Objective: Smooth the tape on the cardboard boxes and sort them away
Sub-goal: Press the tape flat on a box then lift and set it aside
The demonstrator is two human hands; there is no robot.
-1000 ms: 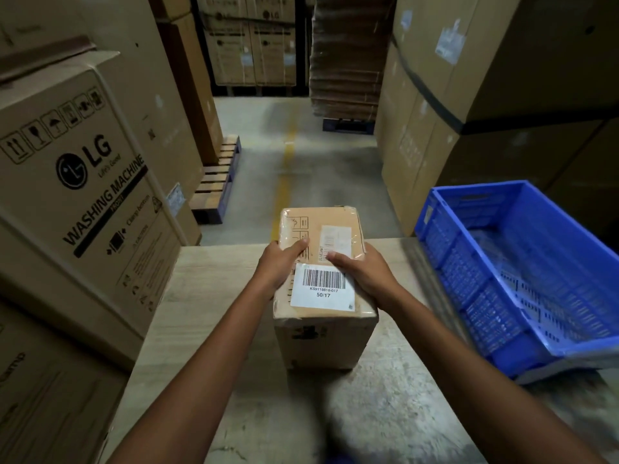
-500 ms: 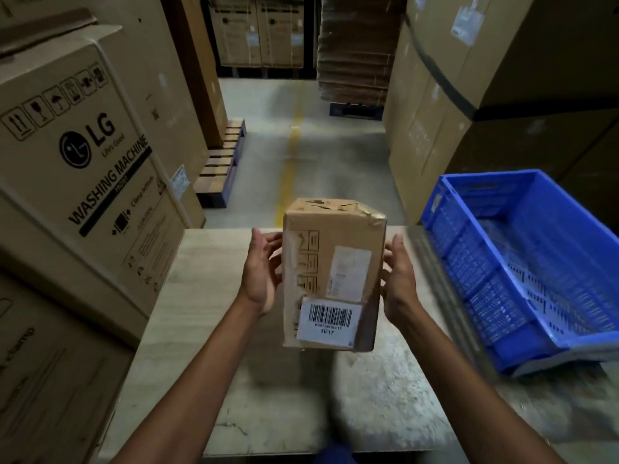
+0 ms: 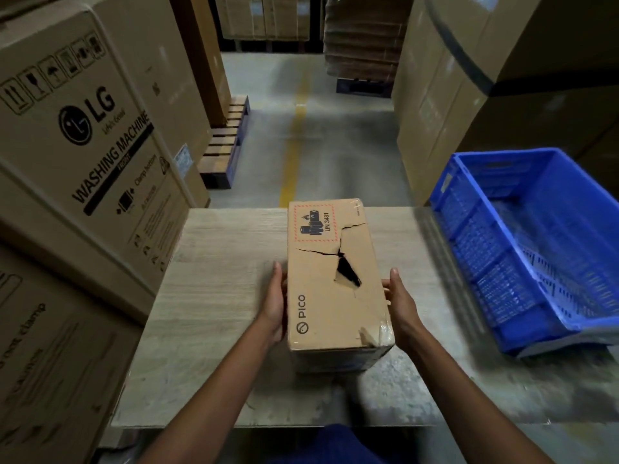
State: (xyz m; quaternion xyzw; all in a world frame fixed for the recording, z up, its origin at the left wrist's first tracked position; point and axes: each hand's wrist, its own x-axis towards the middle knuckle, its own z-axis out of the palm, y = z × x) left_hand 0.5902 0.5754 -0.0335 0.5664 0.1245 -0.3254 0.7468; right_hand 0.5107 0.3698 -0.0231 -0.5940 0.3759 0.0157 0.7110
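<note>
The cardboard box (image 3: 330,296) is seen at the centre of the frame, lying lengthwise over the pale wooden table (image 3: 217,279), its long axis pointing away from the viewer. Whether its underside rests on the table or is held just above it cannot be told. A jagged tear (image 3: 346,272) with a dark hole is shown in the middle of the top face. A battery warning label (image 3: 315,223) marked UN 3481 is printed at the far end, and the word PICO is printed near the lower left corner. Wrinkled clear tape (image 3: 380,333) is wrapped over the near right corner.

The box is clasped between both hands. The left hand (image 3: 276,304) is laid flat against the left side, fingers extended. The right hand (image 3: 400,304) is pressed against the right side, thumb raised along the edge and fingers only slightly bent.

A blue plastic crate (image 3: 475,236) is placed at the right of the frame, tilted, well apart from the box. A large washing machine carton (image 3: 83,145) is stacked at the upper left. A wooden pallet (image 3: 227,142) and a yellow floor line (image 3: 294,145) are visible beyond the table.
</note>
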